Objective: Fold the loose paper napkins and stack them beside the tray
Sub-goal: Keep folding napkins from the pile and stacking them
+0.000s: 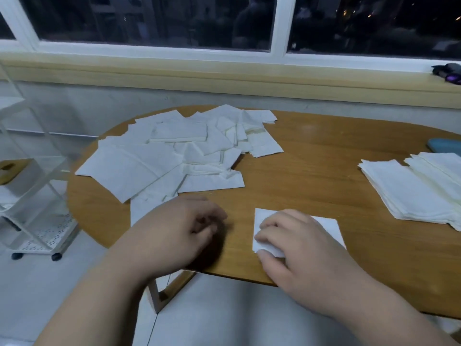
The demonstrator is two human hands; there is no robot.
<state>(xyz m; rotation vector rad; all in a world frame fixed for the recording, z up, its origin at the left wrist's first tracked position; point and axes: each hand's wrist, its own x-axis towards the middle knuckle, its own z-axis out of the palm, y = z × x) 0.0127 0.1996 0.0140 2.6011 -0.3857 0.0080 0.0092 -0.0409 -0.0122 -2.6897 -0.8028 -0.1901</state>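
**One napkin in hand, one heap, two stacks**

Two bare hands are over the near edge of the oval wooden worktop (311, 171). The right hand (294, 243) lies on a single small white napkin (329, 228), which sits flat at the near middle of the worktop. Its fingers (272, 224) are curled down onto the sheet, and the thumb nips the near-left corner, which lifts a little off the wood. The left hand (179, 228) is just beside it, apart from that napkin. Its fingers (207, 221) are curled in toward the palm with nothing seen in them, and the wrist lies over the near edge of a loose sheet.

That sheet belongs to the one heap (179, 151) of loose napkins spread across the far left of the worktop. They lie at all angles, some flat and some creased, overlapping too much to count.

At the right edge lie two stacks of napkins. The nearer stack (409, 193) is squared but slightly fanned. The second stack (441, 166) overlaps its far side and runs out of view.

One blue-grey thing (444, 145) shows just beyond the stacks, cut off by the edge. What it is cannot be told.

One white wheeled cart (37, 171) stands on the floor to the left. One dark object (449, 72) rests on the window sill (224, 71) at far right.
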